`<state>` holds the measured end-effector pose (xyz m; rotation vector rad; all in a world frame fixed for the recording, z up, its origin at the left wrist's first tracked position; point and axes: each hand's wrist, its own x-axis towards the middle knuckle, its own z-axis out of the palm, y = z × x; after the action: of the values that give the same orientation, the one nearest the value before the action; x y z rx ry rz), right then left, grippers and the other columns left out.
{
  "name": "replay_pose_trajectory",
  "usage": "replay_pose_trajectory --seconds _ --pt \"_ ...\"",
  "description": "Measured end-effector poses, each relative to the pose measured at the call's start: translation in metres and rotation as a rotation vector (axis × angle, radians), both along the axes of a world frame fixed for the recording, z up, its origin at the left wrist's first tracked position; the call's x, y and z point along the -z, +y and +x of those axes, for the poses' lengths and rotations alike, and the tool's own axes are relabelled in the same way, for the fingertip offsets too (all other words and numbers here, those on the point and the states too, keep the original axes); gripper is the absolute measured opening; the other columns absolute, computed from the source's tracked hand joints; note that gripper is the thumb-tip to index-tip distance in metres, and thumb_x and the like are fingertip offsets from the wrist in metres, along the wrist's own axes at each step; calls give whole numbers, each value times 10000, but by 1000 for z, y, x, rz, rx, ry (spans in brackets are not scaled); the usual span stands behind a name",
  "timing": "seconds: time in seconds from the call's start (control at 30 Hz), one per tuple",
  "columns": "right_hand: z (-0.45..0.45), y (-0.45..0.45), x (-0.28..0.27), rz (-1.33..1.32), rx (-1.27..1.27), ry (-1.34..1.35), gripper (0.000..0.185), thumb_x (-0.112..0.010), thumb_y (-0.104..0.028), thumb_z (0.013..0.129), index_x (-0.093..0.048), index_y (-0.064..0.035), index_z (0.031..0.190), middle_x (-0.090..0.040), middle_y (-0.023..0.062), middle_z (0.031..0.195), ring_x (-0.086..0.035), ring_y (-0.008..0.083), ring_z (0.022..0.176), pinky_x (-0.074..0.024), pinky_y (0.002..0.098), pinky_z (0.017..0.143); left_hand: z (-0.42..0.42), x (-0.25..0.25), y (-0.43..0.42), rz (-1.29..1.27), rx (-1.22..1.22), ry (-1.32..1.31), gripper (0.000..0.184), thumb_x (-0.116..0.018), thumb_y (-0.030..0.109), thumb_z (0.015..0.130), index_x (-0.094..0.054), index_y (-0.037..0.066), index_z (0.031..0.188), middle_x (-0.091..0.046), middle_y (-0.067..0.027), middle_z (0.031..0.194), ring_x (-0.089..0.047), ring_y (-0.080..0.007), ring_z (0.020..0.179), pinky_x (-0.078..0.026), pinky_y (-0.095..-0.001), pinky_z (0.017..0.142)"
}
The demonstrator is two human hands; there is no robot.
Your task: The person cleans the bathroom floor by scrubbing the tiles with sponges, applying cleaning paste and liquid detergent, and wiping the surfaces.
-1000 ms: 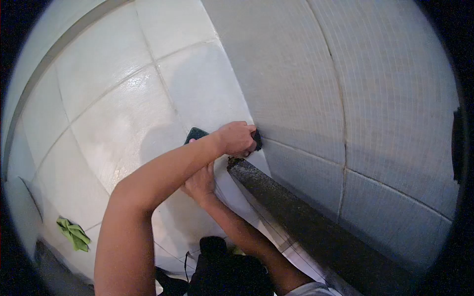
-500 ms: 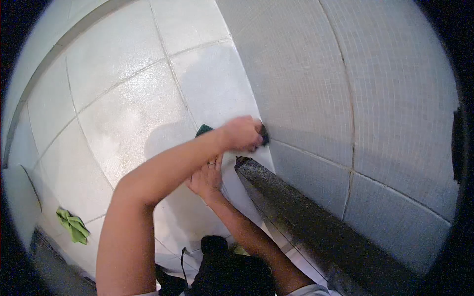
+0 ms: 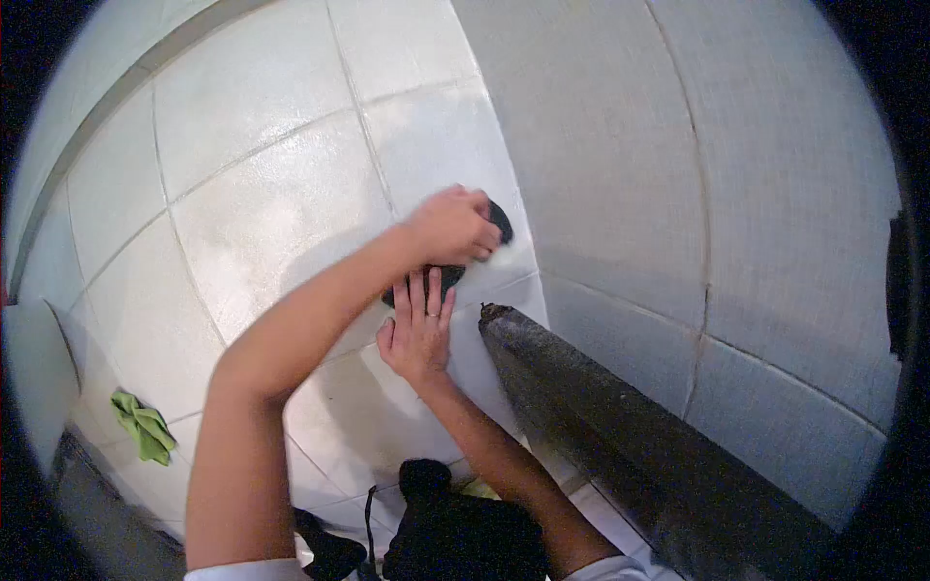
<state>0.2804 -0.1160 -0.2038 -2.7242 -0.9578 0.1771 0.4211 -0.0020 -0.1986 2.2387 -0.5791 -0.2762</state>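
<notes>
My left hand [image 3: 453, 226] is closed around a dark, rounded scrubber [image 3: 501, 223], mostly hidden by the fingers, on the pale tiled floor near the wall. Just below it, my right hand [image 3: 418, 334], with a ring on one finger, lies with fingers stretched over a second dark pad [image 3: 450, 277]. That pad is flat on the floor, partly covered by the fingers and the left forearm. The floor [image 3: 271, 203] looks wet and shiny.
A tiled wall [image 3: 610, 165] rises on the right. A long dark ledge or panel edge [image 3: 601, 407] juts in from the lower right, close to my right arm. A crumpled green cloth [image 3: 143, 428] lies on the floor at left. A raised border [image 3: 107, 102] runs along the upper left.
My left hand has moved up and slightly left with the scrubber, away from the wall's foot. More of the right hand and the pad under it shows. The view has shifted a little.
</notes>
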Motion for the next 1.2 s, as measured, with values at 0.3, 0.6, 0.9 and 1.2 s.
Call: replay_pose_trajectory --seconds 0.3,0.6,0.9,1.2 --pt "-20 0 5 -127 -73 110 542 -531 -293 792 -496 46 1213 -465 265 1239 -350 465 1247 -239 610 1043 -41 -10 -14 154 333 -153 155 -624 215 729 -691 203 869 -656 -20 1035 -568 -229 1071 -451 -365 914" --pt "-17 -4 -7 60 -43 52 663 -569 -291 799 -380 50 1336 -359 261 1393 -316 460 1286 -230 581 1053 -53 1 57 153 -258 -299 207 -647 178 753 -686 96 939 -629 -17 1129 -507 -300 1146 -477 -388 909" --pt "-56 -41 -18 -194 357 149 837 -574 -407 852 -210 104 1407 -157 314 1488 -175 467 1371 -142 570 1102 -299 -9 145 470 -960 -189 454 -592 13 792 -533 20 1242 -515 -125 1334 -407 -380 1263 -338 -450 1060" --pt "-33 -5 -13 23 142 111 737 -481 -382 917 -225 104 1407 -166 311 1486 -150 458 1387 -121 554 1116 -327 8 126 395 -1144 -190 499 -538 -17 789 -493 17 1285 -488 -134 1362 -355 -393 1310 -301 -464 1078"
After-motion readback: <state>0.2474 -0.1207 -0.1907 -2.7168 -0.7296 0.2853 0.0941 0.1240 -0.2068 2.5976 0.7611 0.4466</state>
